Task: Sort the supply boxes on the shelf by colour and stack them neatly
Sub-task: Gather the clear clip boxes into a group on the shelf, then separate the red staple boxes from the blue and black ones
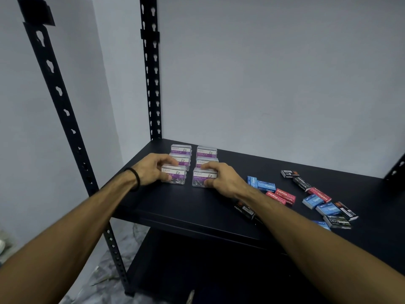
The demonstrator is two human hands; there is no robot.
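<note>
On the black metal shelf, toward its back left corner, I see six clear plastic paper-clip boxes with purple labels set in two rows of three. My left hand curls around the front-left clear box, fingers over its top, thumb at its near side. My right hand grips the front-right clear box the same way. Well apart to the right lie scattered small cardboard staple boxes: blue ones, red ones and black ones, unsorted. A black band circles my left wrist.
</note>
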